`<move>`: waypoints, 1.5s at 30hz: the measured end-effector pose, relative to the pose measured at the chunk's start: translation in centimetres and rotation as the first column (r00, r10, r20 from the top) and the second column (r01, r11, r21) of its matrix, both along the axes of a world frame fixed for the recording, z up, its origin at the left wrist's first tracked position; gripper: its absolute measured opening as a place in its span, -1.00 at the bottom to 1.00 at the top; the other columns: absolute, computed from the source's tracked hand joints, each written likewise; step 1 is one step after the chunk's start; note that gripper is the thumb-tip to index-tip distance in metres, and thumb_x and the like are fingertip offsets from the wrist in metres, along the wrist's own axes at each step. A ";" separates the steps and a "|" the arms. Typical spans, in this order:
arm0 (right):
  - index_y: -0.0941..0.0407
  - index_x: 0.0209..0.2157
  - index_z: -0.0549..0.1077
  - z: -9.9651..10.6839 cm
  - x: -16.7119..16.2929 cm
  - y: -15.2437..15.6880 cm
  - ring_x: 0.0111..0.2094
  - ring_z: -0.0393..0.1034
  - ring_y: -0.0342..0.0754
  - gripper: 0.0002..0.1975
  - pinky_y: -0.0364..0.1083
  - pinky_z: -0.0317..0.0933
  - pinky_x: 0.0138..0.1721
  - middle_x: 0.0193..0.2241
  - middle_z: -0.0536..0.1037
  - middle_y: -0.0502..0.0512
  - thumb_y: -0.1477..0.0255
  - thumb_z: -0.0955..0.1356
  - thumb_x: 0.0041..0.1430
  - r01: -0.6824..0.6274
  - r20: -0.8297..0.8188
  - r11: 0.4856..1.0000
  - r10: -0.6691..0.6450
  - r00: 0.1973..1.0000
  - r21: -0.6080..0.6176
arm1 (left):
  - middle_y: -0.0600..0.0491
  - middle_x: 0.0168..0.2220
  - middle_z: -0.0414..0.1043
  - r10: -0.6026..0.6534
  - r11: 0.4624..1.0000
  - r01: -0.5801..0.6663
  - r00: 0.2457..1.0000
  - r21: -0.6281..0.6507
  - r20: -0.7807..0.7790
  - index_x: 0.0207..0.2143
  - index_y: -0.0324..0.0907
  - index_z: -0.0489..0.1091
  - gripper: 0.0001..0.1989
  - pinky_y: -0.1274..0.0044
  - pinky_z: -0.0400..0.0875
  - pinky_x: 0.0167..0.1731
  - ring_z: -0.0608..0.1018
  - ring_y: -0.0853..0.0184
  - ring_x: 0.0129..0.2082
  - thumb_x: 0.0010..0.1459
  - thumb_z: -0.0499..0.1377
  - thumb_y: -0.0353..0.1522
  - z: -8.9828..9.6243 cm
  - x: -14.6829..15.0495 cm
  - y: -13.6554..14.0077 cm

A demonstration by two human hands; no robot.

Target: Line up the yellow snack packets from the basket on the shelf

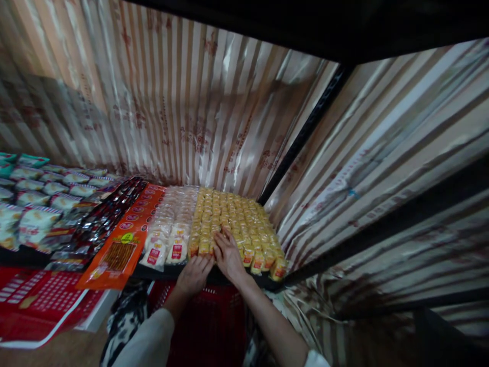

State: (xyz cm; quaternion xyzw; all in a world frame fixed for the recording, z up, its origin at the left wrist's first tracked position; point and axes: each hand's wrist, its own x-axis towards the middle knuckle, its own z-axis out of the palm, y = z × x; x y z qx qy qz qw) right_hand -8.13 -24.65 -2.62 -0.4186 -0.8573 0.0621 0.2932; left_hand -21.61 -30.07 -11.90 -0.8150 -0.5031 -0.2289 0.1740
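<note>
Small yellow-wrapped snack packs (244,219) stand in tight rows on the dark shelf. At the front of these rows my left hand (195,274) has its fingers bent together against the lower packs. My right hand (228,255) reaches in just beside it, with curled fingers gripping among the front yellow packs. What lies under the fingertips is partly hidden. Left of the yellow rows are clear bags of white snacks with red labels (177,250). Next to those, a long orange snack packet (122,244) slopes over the shelf's front edge.
Dark shiny packets (103,214) and white snack bags (40,224) fill the shelf's left side. Red baskets (42,300) (208,326) stand below the front edge. A black upright post (305,132) and striped plastic sheeting (214,102) close off the back and right.
</note>
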 end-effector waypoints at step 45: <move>0.35 0.18 0.03 -8.1 -0.1 -5.5 0.22 -0.05 0.06 -0.44 0.15 0.04 0.14 0.15 0.16 0.38 0.55 0.09 0.12 0.269 -0.271 0.960 -0.279 0.921 -0.072 | -0.12 -0.04 0.37 0.011 0.996 -0.015 0.999 -0.083 -0.045 0.14 -0.27 0.16 -0.53 0.43 0.24 -0.13 0.39 0.24 -0.12 0.14 -0.04 -0.46 0.3 -0.1 -0.2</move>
